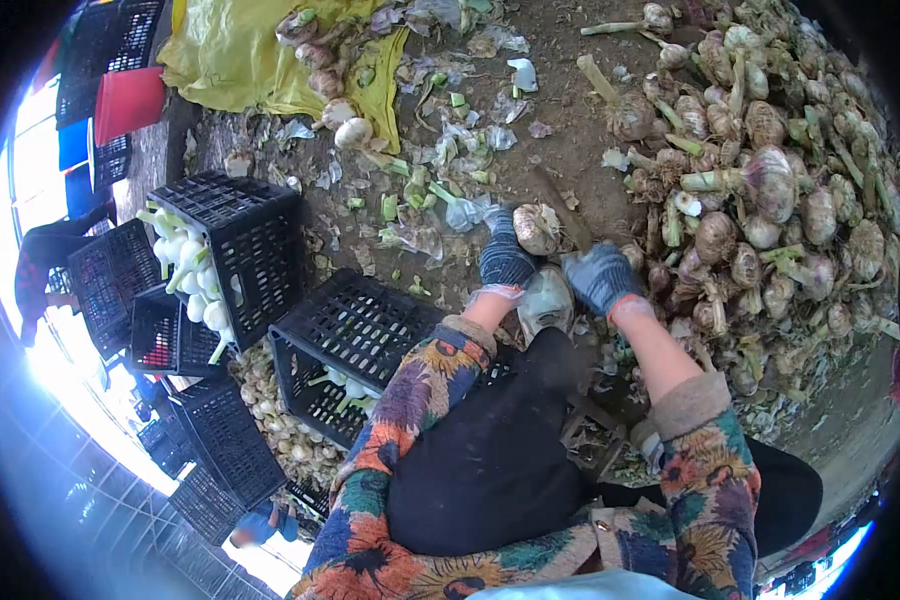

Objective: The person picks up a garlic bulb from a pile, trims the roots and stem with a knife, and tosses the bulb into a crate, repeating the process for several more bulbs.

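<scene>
My left hand [505, 252], in a dark blue knit glove, is closed at the side of a garlic bulb [537, 228] with dry, purplish-white skin. Its fingertips lie beside a pale piece of stalk and peel [461, 212] on the ground side. My right hand [602, 278], in a grey-blue glove, is curled at the lower end of a brown, stick-like tool [564, 208]; its fingers are partly hidden. The tool slants up past the bulb's right side. Below the hands shows a shoe [546, 302] in a clear cover.
A large heap of untrimmed garlic [760, 190] rises on the right. Black crates [255, 230] holding white garlic [195, 270] stand on the left, one nearer crate [360, 325] tipped. A yellow sack [260, 60] lies at the far left; stalk scraps and peel litter the dirt [530, 110].
</scene>
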Demonstrator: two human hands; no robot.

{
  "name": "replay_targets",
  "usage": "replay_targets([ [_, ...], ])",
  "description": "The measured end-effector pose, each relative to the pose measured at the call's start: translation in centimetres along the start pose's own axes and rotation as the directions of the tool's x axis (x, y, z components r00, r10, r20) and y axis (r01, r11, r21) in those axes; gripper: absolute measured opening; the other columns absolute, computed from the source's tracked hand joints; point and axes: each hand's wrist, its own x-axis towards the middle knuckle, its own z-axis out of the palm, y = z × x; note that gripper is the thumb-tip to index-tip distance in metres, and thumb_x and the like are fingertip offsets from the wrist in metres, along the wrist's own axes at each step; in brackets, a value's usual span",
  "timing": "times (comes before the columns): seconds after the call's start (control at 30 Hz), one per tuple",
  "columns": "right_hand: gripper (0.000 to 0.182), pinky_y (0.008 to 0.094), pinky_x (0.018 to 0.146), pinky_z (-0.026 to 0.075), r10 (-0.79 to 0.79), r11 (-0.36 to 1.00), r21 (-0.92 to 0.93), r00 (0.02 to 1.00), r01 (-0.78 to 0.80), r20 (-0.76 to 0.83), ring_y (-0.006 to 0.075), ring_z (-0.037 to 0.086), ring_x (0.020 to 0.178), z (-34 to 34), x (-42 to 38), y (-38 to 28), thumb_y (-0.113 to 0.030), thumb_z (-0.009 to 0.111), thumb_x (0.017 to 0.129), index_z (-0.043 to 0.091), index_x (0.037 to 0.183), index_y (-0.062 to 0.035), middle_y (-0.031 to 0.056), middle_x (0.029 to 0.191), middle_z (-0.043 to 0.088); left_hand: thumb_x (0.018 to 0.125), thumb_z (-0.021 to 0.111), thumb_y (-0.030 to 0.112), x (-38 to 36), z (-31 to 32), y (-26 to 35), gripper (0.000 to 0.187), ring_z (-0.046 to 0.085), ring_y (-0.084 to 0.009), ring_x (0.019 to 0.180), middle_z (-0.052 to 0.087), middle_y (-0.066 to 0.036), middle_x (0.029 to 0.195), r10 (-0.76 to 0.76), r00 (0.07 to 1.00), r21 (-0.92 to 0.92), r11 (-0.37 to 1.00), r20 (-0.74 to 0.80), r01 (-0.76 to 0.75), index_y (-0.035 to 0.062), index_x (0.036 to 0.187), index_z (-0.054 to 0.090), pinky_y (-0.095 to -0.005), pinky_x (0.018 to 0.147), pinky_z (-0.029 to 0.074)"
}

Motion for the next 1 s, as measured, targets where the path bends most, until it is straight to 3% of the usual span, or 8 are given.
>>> replay_targets([
  [0.17,0.052,0.0422,0.089,0.044,0.005,0.995,-0.1,0.99,0.009,0.144,0.0385,0.056,0.1,1.6,-1.4,-0.7,-0.041,0.05,0.078,0.059,0.106,0.002,0.0255,0.107,0.058,0.071,0.075,0.031,-0.4,-0.6,1.1,0.078,0.063,-0.0276,0.084,0.063,-0.016,0.094,-0.133,0.99,0.146,0.981,0.051,0.124,0.0001,0.127,0.03,-0.0364,0.071,0.048],
  [0.2,0.045,0.0426,0.086,0.045,-0.033,0.998,-0.054,0.998,0.036,0.053,0.0383,0.058,0.097,1.4,-1.6,-0.8,-0.036,0.05,0.078,0.062,0.099,0.0016,0.0257,0.102,0.059,0.071,0.075,0.031,-0.5,-0.7,1.4,0.079,0.063,-0.0277,0.083,0.064,-0.016,0.094,-0.192,0.978,0.204,0.964,0.075,0.174,-0.0002,0.128,0.029,-0.0366,0.071,0.048],
  [0.3,0.037,0.0427,0.083,0.046,-0.04,0.992,-0.111,0.987,0.058,0.158,0.038,0.059,0.094,-0.2,-0.6,-1.9,-0.029,0.049,0.076,0.065,0.09,0.0015,0.0256,0.096,0.06,0.067,0.077,0.032,-0.2,0.1,0.6,0.085,0.062,-0.0269,0.087,0.062,-0.016,0.098,-0.185,0.981,0.079,0.98,0.065,0.18,0.0008,0.129,0.029,-0.035,0.073,0.048],
  [0.4,0.033,0.042,0.082,0.047,-0.146,0.977,-0.141,0.985,0.158,0.092,0.0377,0.059,0.092,1.7,2.0,-1.3,-0.026,0.05,0.074,0.067,0.085,0.0002,0.0245,0.093,0.061,0.067,0.077,0.03,0.0,1.2,-1.0,0.081,0.061,-0.025,0.09,0.06,-0.015,0.101,0.172,0.977,0.096,0.982,-0.124,-0.161,0.0022,0.127,0.031,-0.0338,0.076,0.048],
  [0.57,0.04,0.0416,0.079,0.047,0.03,0.996,0.087,0.997,-0.023,-0.075,0.0377,0.059,0.088,2.8,0.2,0.5,-0.034,0.056,0.074,0.064,0.082,0.0039,0.0262,0.087,0.06,0.07,0.076,0.03,0.2,1.0,-1.5,0.071,0.059,-0.0257,0.094,0.058,-0.015,0.108,-0.038,0.999,-0.017,0.999,0.033,0.039,0.0036,0.122,0.035,-0.0346,0.081,0.046],
  [0.7,0.044,0.0419,0.08,0.048,-0.003,1.0,-0.021,1.0,0.003,0.002,0.0382,0.059,0.088,2.4,-1.6,1.2,-0.038,0.057,0.075,0.065,0.085,0.0037,0.0265,0.088,0.06,0.072,0.074,0.033,0.1,0.5,-0.9,0.071,0.059,-0.0261,0.094,0.058,-0.015,0.108,0.021,1.0,0.034,0.999,0.015,-0.022,0.0036,0.124,0.034,-0.0346,0.08,0.046],
  [0.73,0.048,0.0425,0.086,0.045,0.04,0.999,-0.038,0.995,-0.036,0.095,0.0385,0.057,0.096,1.8,-2.0,0.4,-0.039,0.054,0.076,0.062,0.099,0.0023,0.0276,0.098,0.059,0.073,0.073,0.034,0.1,0.5,-1.0,0.071,0.059,-0.0261,0.094,0.058,-0.015,0.108,0.029,0.999,0.049,0.998,0.015,-0.03,0.0036,0.124,0.034,-0.0346,0.08,0.046],
  [1.0,0.038,0.0422,0.085,0.046,-0.014,0.998,-0.064,0.986,0.025,0.167,0.0372,0.059,0.096,0.8,0.3,-1.1,-0.029,0.052,0.075,0.064,0.093,0.0021,0.0262,0.098,0.06,0.085,0.059,0.036,0.5,1.4,-1.9,0.059,0.056,-0.0219,0.094,0.057,-0.011,0.108,-0.184,0.971,0.037,0.983,0.152,0.18,0.0033,0.127,0.033,-0.0351,0.082,0.044],
])
